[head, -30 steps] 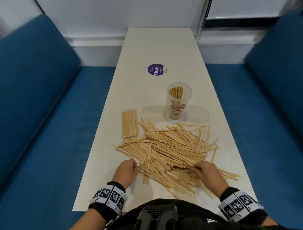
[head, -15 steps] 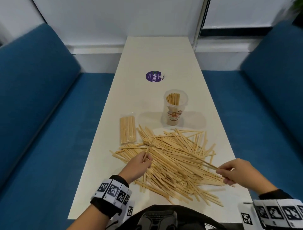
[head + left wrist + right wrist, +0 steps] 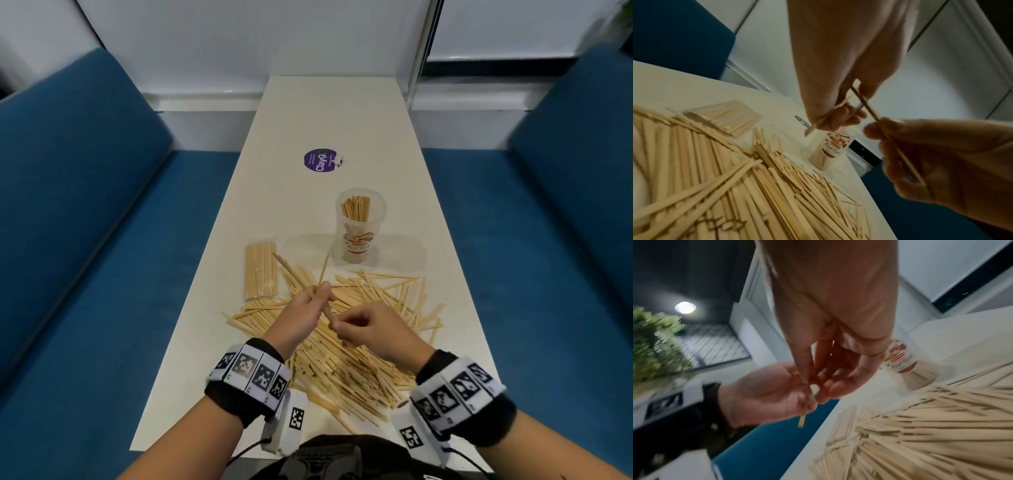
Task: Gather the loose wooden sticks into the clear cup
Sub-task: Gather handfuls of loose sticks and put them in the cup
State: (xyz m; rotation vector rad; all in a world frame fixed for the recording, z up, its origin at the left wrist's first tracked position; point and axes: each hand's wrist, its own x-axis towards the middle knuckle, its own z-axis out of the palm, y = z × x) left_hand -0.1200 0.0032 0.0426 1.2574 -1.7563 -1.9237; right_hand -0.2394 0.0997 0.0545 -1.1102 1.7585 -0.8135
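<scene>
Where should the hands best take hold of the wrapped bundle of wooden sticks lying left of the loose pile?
Judging from the head view, the wrapped bundle of wooden sticks lies flat, long axis pointing away. Pinch its mid-length across the narrow width, coming from above on its open left side; loose sticks overlap its near-right edge.

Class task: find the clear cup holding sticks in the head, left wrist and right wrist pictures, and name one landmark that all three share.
Head: clear cup centre, beyond the pile.
Left wrist: centre, below the left hand.
Right wrist: right of centre, blurred.
Shared landmark: loose stick pile.
</scene>
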